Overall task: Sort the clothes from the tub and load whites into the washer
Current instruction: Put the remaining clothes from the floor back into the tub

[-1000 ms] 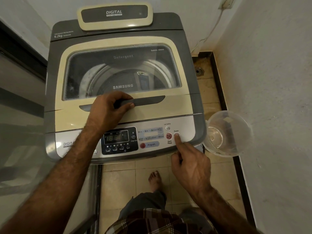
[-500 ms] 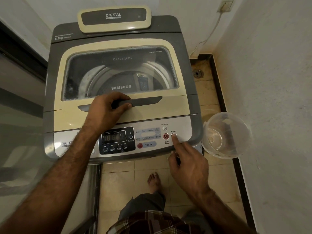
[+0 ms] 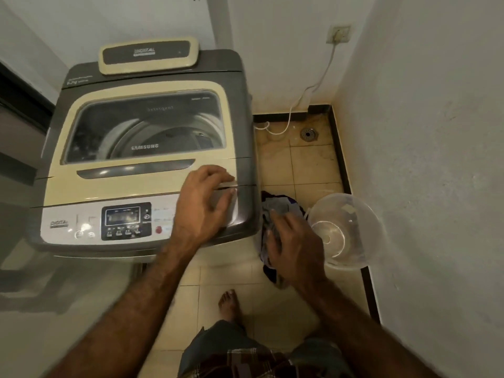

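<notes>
The top-load washer (image 3: 136,184) stands with its cream lid down, and the drum shows through the glass window. My left hand (image 3: 203,203) hovers over the right end of the control panel with its fingers loosely bent and holding nothing. A heap of dark blue, grey and white clothes (image 3: 281,204) lies on the floor between the washer and a clear plastic tub (image 3: 362,214). My right hand (image 3: 294,249) reaches down onto the heap with its fingers spread over the cloth. The tub looks empty.
A white cable (image 3: 300,99) runs from a wall socket (image 3: 339,34) down behind the washer. A floor drain (image 3: 307,133) sits in the back corner. The white wall is close on the right. My bare foot (image 3: 229,304) stands on the tiles in front.
My left hand left the lid handle and moved right over the panel. My right hand left the power button and dropped onto the clothes. The view shifted right, so the heap came into sight.
</notes>
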`<state>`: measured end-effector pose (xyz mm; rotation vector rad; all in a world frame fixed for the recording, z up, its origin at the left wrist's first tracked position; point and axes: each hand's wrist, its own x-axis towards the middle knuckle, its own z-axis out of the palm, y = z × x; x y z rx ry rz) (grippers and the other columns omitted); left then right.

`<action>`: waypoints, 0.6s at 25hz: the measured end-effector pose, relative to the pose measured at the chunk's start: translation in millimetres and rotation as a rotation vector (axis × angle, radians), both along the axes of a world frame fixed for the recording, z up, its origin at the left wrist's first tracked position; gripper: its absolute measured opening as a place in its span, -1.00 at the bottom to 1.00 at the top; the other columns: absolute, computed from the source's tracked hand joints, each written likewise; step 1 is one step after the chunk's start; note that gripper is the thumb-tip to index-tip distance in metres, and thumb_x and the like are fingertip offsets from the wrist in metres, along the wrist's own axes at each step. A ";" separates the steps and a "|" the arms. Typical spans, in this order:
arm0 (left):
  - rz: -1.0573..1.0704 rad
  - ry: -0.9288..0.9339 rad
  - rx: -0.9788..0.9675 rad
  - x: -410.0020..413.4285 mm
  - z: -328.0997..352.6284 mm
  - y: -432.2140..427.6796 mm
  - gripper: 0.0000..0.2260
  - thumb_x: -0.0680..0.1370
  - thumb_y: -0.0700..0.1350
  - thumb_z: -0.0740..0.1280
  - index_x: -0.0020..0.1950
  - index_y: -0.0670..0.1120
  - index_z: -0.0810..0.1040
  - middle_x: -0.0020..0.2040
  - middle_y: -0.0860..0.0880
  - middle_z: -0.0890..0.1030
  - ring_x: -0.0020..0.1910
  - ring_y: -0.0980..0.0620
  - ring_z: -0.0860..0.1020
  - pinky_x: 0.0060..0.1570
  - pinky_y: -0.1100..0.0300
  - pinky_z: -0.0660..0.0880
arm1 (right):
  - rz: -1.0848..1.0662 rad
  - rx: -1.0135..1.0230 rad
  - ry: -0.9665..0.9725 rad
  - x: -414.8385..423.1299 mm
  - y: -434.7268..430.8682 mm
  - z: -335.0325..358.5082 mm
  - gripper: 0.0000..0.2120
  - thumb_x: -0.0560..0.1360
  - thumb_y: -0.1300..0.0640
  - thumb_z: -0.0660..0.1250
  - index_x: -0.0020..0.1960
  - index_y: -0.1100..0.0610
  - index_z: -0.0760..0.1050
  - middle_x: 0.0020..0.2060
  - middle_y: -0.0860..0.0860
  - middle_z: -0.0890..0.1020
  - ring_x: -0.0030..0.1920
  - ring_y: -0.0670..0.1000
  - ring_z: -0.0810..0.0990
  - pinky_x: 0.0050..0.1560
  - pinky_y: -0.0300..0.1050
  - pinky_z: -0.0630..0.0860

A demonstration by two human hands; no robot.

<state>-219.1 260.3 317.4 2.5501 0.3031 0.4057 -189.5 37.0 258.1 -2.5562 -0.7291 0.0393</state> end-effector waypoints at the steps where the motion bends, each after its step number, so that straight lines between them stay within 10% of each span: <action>1: -0.037 0.017 0.005 6.5 -4.5 -32.9 -0.76 0.59 -0.02 0.37 0.22 -0.05 0.64 0.24 -0.01 0.58 0.25 0.00 0.50 0.25 0.06 0.46 | -0.003 -0.014 0.007 10.2 -20.7 -5.5 -0.56 0.58 -0.07 0.19 0.41 0.08 0.43 0.17 0.03 0.58 0.07 0.00 0.57 0.00 -0.05 0.60; 15: -0.204 0.391 -0.105 34.1 -118.7 -196.7 -0.74 0.60 -0.03 0.37 0.28 -0.04 0.61 0.27 0.00 0.54 0.25 -0.01 0.51 0.25 0.09 0.49 | -0.126 -0.224 0.181 55.1 -172.3 -74.9 -0.51 0.53 -0.07 0.28 0.43 0.03 0.35 0.35 0.06 0.50 0.27 0.07 0.52 0.16 -0.03 0.58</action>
